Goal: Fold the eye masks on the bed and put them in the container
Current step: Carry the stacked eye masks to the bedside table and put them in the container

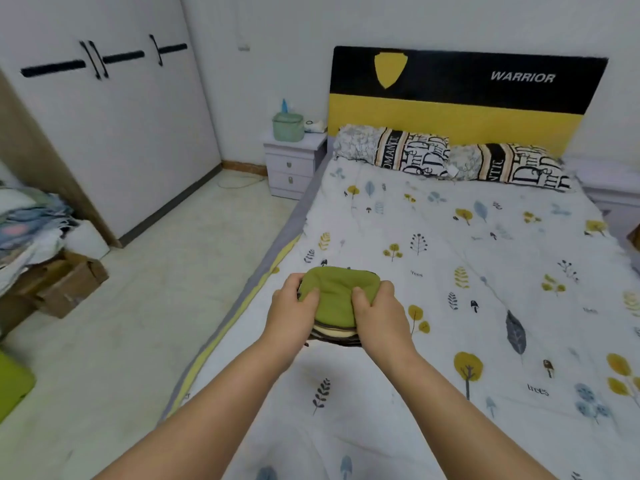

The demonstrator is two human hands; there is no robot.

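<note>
A stack of folded eye masks [335,299] sits near the left edge of the bed [450,271]; the top one is green, with cream and dark layers showing beneath. My left hand [289,315] grips the stack's left side, thumb on top. Gripping the right side is my right hand [375,315], thumb pressed into the green fabric. A mint-green container [287,127] with a lid stands on the nightstand [292,164] beyond the bed's left side.
Two patterned pillows [450,157] lie against the yellow and black headboard [460,95]. White wardrobe [104,133] at left. A pile of clothes [31,223] and cardboard boxes [65,282] stand on the floor at far left. A cable lies on the floor by the nightstand.
</note>
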